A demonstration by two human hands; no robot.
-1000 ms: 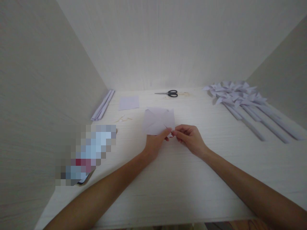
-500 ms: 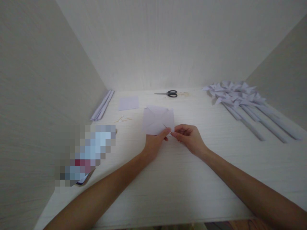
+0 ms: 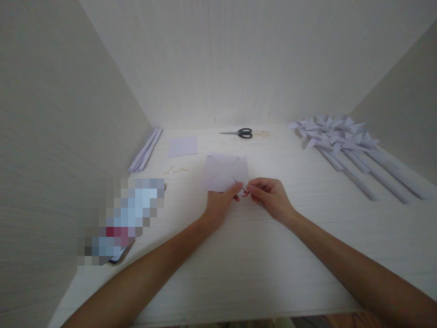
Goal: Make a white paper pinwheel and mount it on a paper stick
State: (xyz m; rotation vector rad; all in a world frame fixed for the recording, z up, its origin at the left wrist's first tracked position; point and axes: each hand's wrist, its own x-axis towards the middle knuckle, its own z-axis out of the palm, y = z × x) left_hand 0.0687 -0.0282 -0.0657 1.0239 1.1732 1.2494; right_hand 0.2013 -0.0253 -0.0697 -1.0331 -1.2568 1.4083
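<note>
Scissors [image 3: 239,133] at upper centre, paper pinwheels [image 3: 344,141] upper right, paper strips [image 3: 146,149] upper left, small sheet [image 3: 183,146] beside them, folded paper [image 3: 223,172] centre, above both hands.

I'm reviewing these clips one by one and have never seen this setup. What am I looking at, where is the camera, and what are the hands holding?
There is no machine: a person works with two bare hands, filmed by one camera worn on the head, looking forward and down. The left hand and right hand meet at the near corner of a pale folded paper square, pinching it together. A thin stick seems to poke from it, too small to be sure. On the white table lie scissors, a flat paper sheet, rolled paper sticks on the left, and finished paper pinwheels on the right. A blurred patch covers something at near left.
</note>
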